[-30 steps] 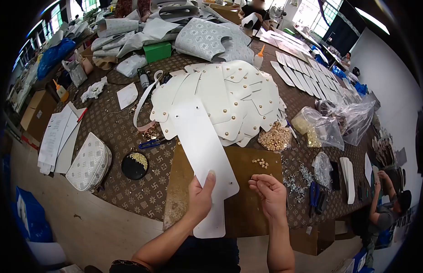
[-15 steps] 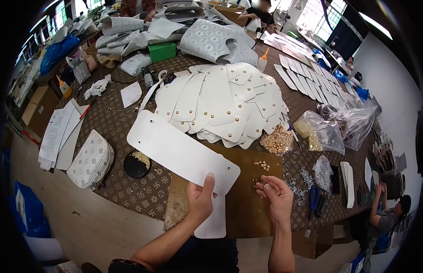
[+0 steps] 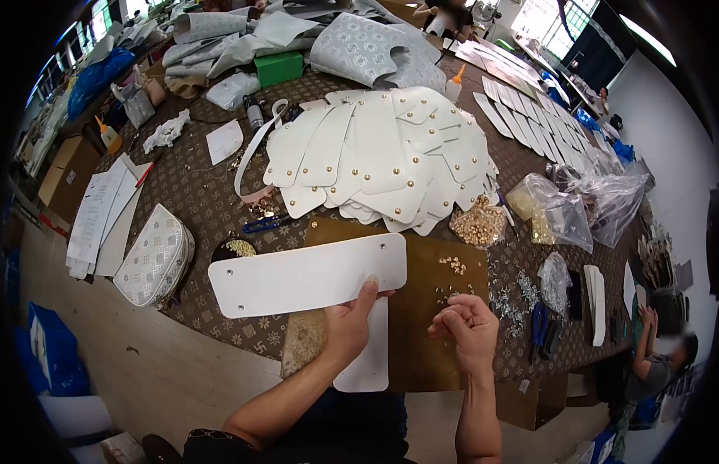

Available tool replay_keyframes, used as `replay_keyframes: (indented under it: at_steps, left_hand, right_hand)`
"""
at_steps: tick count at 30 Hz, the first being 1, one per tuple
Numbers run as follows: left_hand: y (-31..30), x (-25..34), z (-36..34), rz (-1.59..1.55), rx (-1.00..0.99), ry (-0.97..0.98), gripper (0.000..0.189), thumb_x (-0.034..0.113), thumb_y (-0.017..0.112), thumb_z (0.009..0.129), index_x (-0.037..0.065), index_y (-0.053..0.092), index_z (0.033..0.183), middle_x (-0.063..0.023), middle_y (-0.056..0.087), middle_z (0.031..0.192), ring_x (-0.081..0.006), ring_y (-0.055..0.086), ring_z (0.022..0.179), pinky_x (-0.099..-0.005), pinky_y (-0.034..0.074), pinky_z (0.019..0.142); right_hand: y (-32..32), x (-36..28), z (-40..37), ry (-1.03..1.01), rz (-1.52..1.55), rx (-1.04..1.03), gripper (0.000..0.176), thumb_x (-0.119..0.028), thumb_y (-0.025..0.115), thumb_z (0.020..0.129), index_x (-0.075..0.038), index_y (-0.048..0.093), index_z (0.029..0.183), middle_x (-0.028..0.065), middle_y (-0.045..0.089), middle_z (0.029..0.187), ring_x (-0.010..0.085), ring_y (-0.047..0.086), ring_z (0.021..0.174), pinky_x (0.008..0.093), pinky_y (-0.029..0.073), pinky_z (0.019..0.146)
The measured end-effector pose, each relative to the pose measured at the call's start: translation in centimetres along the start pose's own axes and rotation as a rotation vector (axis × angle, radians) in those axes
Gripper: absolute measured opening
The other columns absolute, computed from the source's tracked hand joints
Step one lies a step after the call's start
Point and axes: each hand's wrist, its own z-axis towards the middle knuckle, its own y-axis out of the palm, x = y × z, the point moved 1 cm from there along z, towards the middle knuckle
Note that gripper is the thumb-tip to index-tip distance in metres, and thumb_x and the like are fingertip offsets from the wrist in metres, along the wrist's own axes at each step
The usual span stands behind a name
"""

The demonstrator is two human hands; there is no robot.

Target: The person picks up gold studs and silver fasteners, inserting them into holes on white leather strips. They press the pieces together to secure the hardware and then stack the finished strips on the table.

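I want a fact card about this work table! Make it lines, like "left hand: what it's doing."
Left hand: holding a white panel near one end
Right hand: above the brown board, fingers curled; can't tell if it holds anything
Pile: white pieces with gold studs, beyond the board
Small parts: gold bits on the board, silver bits to its right
Tool: blue-handled, near the silver bits
Pouch: patterned, on the left

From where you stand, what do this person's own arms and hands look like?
The left hand and right hand wear no gloves. A black sleeve with lighter patterned trim ends partway up the left arm. The right arm shows no sleeve in view, and neither wrist has a watch.
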Motion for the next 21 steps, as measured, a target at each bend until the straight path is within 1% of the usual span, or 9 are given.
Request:
replay_keyframes:
  at_steps: [1, 3, 8, 13, 15, 16, 18, 19, 21]
  left_hand:
    - [0.0, -0.2, 0.0, 0.004, -0.026, -0.012, 0.031, 0.015, 0.058, 0.108, 0.001, 0.058, 0.135, -0.0104, 0.067, 0.126, -0.0216, 0.068, 0.113, -0.0394, 0.059, 0.095]
    - [-0.1, -0.6, -0.1, -0.002, -0.037, -0.047, 0.031, 0.016, 0.057, 0.109, 0.001, 0.057, 0.136, -0.0105, 0.067, 0.127, -0.0218, 0.068, 0.113, -0.0393, 0.058, 0.096]
    - [-0.4, -1.2, -0.7, 0.003, -0.086, -0.104, 0.032, 0.017, 0.057, 0.109, 0.001, 0.057, 0.137, -0.0103, 0.066, 0.128, -0.0223, 0.068, 0.113, -0.0392, 0.058, 0.098]
    - [-0.2, -1.5, -1.2, 0.023, -0.158, -0.073, 0.029, 0.015, 0.057, 0.109, 0.003, 0.058, 0.136, -0.0061, 0.066, 0.127, -0.0165, 0.063, 0.116, -0.0350, 0.053, 0.102]
    - [-0.5, -1.7, -1.4, 0.033, -0.175, -0.083, 0.029, 0.015, 0.057, 0.109, 0.004, 0.058, 0.136, -0.0048, 0.065, 0.126, -0.0147, 0.062, 0.116, -0.0332, 0.052, 0.101]
    - [-0.6, -1.8, -1.4, 0.045, -0.193, -0.091, 0.028, 0.015, 0.057, 0.109, 0.004, 0.058, 0.136, -0.0035, 0.065, 0.126, -0.0128, 0.061, 0.116, -0.0313, 0.051, 0.100]
    - [-0.4, -1.7, -1.4, 0.036, -0.199, -0.095, 0.028, 0.015, 0.057, 0.109, 0.005, 0.059, 0.135, -0.0023, 0.065, 0.124, -0.0114, 0.061, 0.114, -0.0299, 0.050, 0.099]
    - [-0.2, -1.5, -1.5, 0.029, -0.207, -0.098, 0.027, 0.016, 0.058, 0.109, 0.005, 0.059, 0.134, -0.0011, 0.065, 0.123, -0.0100, 0.060, 0.113, -0.0284, 0.050, 0.097]
    - [0.0, -1.3, -1.7, 0.073, -0.210, -0.078, 0.026, 0.016, 0.058, 0.110, 0.004, 0.061, 0.132, -0.0002, 0.065, 0.121, -0.0086, 0.059, 0.111, -0.0275, 0.049, 0.096]
  right_hand:
    - [0.4, 0.2, -0.2, 0.016, 0.001, 0.010, 0.013, 0.002, 0.064, 0.101, 0.007, 0.070, 0.111, 0.0154, 0.075, 0.097, 0.0250, 0.077, 0.086, 0.0366, 0.066, 0.075]
    - [1.6, 0.5, -0.4, -0.105, -0.157, -0.081, 0.010, 0.003, 0.065, 0.100, 0.006, 0.069, 0.109, 0.0153, 0.076, 0.098, 0.0233, 0.076, 0.086, 0.0348, 0.065, 0.076]
    - [4.0, 1.1, 0.3, -0.083, -0.217, -0.070, 0.010, 0.004, 0.064, 0.099, 0.006, 0.069, 0.109, 0.0152, 0.076, 0.098, 0.0215, 0.076, 0.084, 0.0328, 0.065, 0.072]
    - [4.7, 1.6, 0.8, -0.082, -0.190, -0.033, 0.012, 0.007, 0.066, 0.097, 0.005, 0.069, 0.109, 0.0124, 0.076, 0.099, 0.0175, 0.074, 0.082, 0.0292, 0.062, 0.074]
    - [4.6, 1.9, 1.0, -0.293, -0.428, -0.013, 0.010, 0.006, 0.072, 0.094, 0.003, 0.072, 0.104, 0.0067, 0.072, 0.096, 0.0117, 0.068, 0.084, 0.0229, 0.053, 0.072]
    - [4.7, 2.1, 1.3, -0.292, -0.429, -0.013, 0.010, 0.006, 0.072, 0.094, 0.003, 0.072, 0.104, 0.0067, 0.072, 0.096, 0.0117, 0.068, 0.084, 0.0229, 0.053, 0.072]
    - [4.8, 2.2, 1.6, -0.406, -0.421, -0.012, 0.012, 0.008, 0.075, 0.090, 0.000, 0.075, 0.099, 0.0020, 0.063, 0.096, 0.0084, 0.059, 0.083, 0.0214, 0.046, 0.068]
    - [4.8, 2.3, 1.6, -0.405, -0.421, -0.012, 0.012, 0.008, 0.075, 0.090, 0.000, 0.075, 0.099, 0.0020, 0.063, 0.096, 0.0084, 0.059, 0.083, 0.0214, 0.046, 0.068]
    - [4.7, 2.3, 1.7, -0.388, -0.465, 0.017, 0.015, 0.008, 0.076, 0.088, -0.002, 0.075, 0.099, 0.0004, 0.056, 0.097, 0.0070, 0.052, 0.082, 0.0209, 0.042, 0.066]
